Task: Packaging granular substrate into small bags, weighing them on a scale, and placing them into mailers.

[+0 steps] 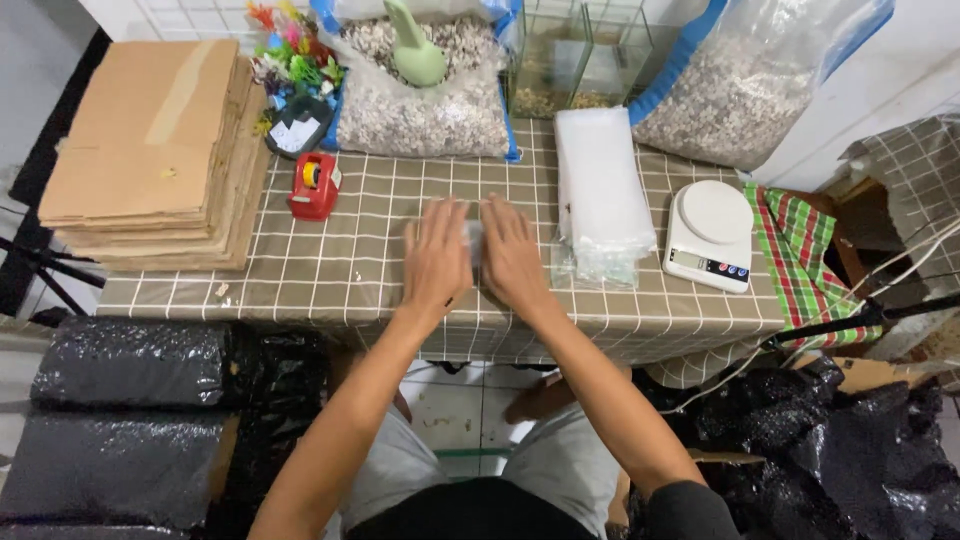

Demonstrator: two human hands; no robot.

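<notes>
Checked tablecloth [350, 250]: hands [437, 255] [512, 255] flatten clear bag [474, 240].

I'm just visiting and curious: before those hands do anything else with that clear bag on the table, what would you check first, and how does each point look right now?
1. Both hands on the bag: ok. Left hand and right hand press flat on the small clear bag.
2. Bag lying fully on the checked tablecloth: ok.
3. Bag sealed or open: cannot tell, the hands cover it.
4. Kitchen scale free: ok, nothing on its plate.
5. Spare bags at hand: ok, the stack of clear bags lies just right of the hands.
6. Green scoop ready: ok, it stands in the open gravel bag.
</notes>
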